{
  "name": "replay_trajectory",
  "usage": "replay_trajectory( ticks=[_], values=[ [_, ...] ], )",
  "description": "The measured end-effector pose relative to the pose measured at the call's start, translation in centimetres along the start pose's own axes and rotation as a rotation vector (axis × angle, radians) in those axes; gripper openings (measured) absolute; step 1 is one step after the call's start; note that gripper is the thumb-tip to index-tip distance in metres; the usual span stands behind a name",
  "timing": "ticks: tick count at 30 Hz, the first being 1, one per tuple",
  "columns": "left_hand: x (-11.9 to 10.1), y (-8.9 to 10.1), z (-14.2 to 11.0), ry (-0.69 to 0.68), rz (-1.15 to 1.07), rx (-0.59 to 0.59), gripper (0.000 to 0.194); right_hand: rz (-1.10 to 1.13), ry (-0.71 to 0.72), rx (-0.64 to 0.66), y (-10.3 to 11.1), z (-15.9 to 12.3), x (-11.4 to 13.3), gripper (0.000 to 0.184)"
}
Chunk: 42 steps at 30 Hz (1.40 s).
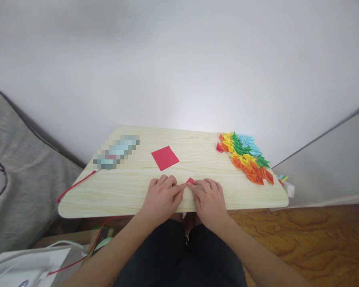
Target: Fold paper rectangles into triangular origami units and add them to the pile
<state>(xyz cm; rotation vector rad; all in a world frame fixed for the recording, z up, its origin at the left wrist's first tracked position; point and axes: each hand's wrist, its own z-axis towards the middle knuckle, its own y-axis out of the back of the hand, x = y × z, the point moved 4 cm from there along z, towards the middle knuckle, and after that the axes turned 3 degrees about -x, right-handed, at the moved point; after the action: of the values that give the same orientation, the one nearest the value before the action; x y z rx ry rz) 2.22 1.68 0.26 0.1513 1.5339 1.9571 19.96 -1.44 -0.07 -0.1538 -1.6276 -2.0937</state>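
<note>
Near the table's front edge lies a small piece of folded red paper (190,181), partly covered by fingertips. My left hand (164,195) is at its left side, the index fingertip on the paper and the other fingers curled. From the right, my right hand (208,196) presses the paper with its fingertips, its fingers bent. The thumbs are close beneath, and I cannot see exactly how they grip it. A flat red square of paper (165,158) rests farther back, slightly left of the hands.
Rows of folded paper pieces (248,155) in orange, yellow, green, blue and red cover the right of the pale wooden table (131,199). A pixelated phone-like object (117,152) with a red cable (76,185) lies at left. A white wall (179,71) stands behind.
</note>
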Motion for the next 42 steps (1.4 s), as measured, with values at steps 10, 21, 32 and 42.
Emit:
replay_trajectory(
  ticks=[10,21,32,42],
  values=[
    [0.3,-0.4,0.0,0.080,-0.085,-0.031,0.024,0.106,-0.143,-0.047,-0.8,3.3,-1.6,0.015],
    [0.5,-0.6,2.0,0.182,-0.248,-0.060,0.008,0.402,-0.148,0.002,-1.4,5.3,-1.9,0.018],
    [2.2,2.0,11.0,0.196,-0.465,-0.061,0.011,0.833,-0.152,0.026,1.2,13.2,-4.2,0.006],
    [3.2,10.9,21.8,0.134,-0.684,-0.061,0.017,1.073,-0.032,-0.120,9.6,22.6,-2.6,0.013]
  ],
)
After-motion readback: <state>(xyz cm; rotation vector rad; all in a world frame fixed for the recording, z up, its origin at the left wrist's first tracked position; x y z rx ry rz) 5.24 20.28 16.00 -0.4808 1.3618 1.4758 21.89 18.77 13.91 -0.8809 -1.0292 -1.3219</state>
